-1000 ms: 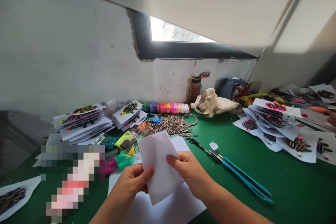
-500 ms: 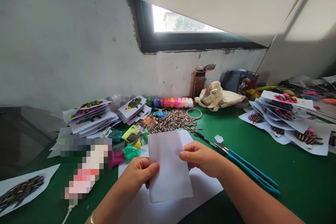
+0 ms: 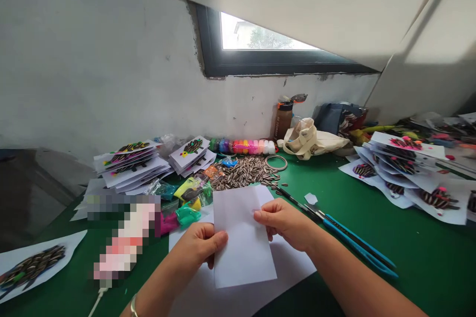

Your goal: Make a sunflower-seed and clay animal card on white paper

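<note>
A folded white paper (image 3: 243, 247) is held up between my two hands. My left hand (image 3: 208, 243) pinches its left edge, thumb on the front. On the upper right edge, my right hand (image 3: 280, 220) grips it with the thumb in front and fingers behind. Beneath lies a larger white sheet (image 3: 293, 277) on the green table (image 3: 412, 252). Behind the paper is a heap of striped sunflower seeds (image 3: 247, 171). Blue-handled tweezers (image 3: 357, 242) and a dark pen-like tool (image 3: 293, 198) rest to the right of my right hand.
Stacks of seed-decorated cards stand at the left (image 3: 137, 168) and right (image 3: 405, 163). Packets of coloured clay (image 3: 188, 215) lie left of centre. Along the wall are clay tubs (image 3: 249, 146), a brown bottle (image 3: 283, 121) and a cloth bag (image 3: 307, 138). A pixelated object (image 3: 128, 242) lies left.
The view has shifted slightly. Both hands keep their grip on the folded paper, which shows almost the same pose.
</note>
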Available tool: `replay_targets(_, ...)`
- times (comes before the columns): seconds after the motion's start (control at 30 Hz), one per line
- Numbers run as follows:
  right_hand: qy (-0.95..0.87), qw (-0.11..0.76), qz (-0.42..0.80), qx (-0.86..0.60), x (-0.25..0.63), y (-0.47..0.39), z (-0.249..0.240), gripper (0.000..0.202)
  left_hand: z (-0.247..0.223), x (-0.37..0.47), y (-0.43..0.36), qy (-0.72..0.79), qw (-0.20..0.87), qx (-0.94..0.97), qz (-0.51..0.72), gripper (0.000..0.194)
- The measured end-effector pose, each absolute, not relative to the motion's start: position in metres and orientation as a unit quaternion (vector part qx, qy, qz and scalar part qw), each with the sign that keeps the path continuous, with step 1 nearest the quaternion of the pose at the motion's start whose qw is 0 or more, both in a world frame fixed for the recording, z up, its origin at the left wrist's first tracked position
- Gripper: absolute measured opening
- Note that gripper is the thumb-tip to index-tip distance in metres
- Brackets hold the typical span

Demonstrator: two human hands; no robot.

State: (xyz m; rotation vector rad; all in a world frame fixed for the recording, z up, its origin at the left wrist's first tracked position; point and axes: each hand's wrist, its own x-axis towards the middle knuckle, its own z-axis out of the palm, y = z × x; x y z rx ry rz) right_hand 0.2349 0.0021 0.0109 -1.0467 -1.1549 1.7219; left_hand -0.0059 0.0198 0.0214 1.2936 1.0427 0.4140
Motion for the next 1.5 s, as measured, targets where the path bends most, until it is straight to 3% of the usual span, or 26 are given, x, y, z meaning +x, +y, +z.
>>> replay_targets(0.3, -0.428, 0.403, 0.700, -0.404, 0.228, 0.003, 0.013, 0.045, 0.031, -0.006, 0.016, 0.457, 0.652, 0.579, 0.177, 0.055)
replay_targets(0.73, -0.354, 0.576, 0.571, -0.465, 0.242, 0.024, 0.012, 0.047, 0.015, 0.004, 0.017, 0.499, 0.619, 0.589, 0.144, 0.063)
replay_targets(0.93, -0.402, 0.523, 0.597, -0.457, 0.235, 0.019, 0.015, 0.051, 0.018, 0.000, 0.016, 0.489, 0.646, 0.572, 0.124, 0.058)
replay_targets(1.23, -0.351, 0.560, 0.555, -0.504, 0.246, 0.021, 0.018, 0.050, 0.022, -0.001, 0.017, 0.492, 0.641, 0.574, 0.135, 0.058)
replay_targets(1.4, -0.424, 0.399, 0.656, -0.479, 0.229, 0.009, 0.015, 0.054, 0.024, -0.003, 0.020, 0.511, 0.616, 0.570, 0.183, 0.056)
replay_targets(1.5, -0.450, 0.405, 0.631, -0.485, 0.221, 0.007, 0.011, 0.054, 0.026, 0.000, 0.019, 0.510, 0.610, 0.573, 0.199, 0.054)
